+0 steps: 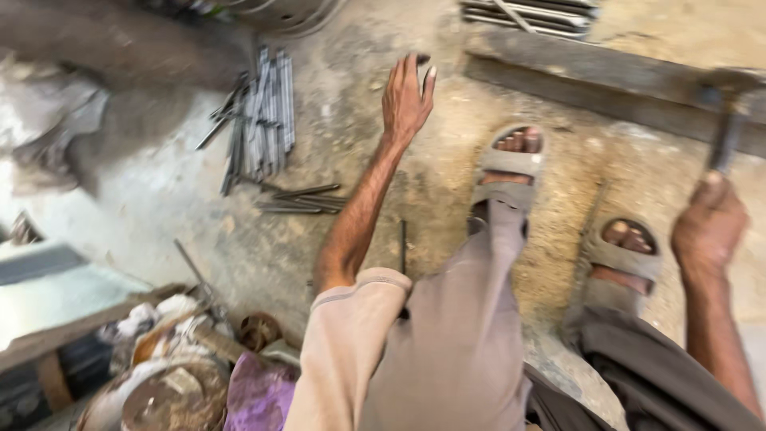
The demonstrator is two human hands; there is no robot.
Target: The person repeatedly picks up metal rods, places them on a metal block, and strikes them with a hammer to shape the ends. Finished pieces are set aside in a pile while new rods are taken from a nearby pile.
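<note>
The person stands over a dusty concrete floor (199,199), looking down past their own legs. The left hand (405,100) reaches out ahead with its fingers spread apart, palm down, holding nothing; it hovers near the floor, and whether it touches the ground I cannot tell. The nearest things to it are a bundle of grey metal rods (259,120) lying well off to its left, and a few loose rods (303,199) scattered below that bundle, beside the forearm.

The right hand (708,227) is raised at the right edge of the view, its grip clamped around the handle of a hammer (730,112), whose dark head is blurred above the fist. Behind the hammer a long flat metal bar (606,76) lies across the floor.

Both feet wear grey sandals: one (507,172) just right of the left forearm, the other (622,255) near the right wrist. A thin dark rod (402,247) lies on the floor between the left arm and the nearer leg. At lower left sits a heap of rusty scrap and rags (171,359), with a purple cloth (259,395) beside it.
</note>
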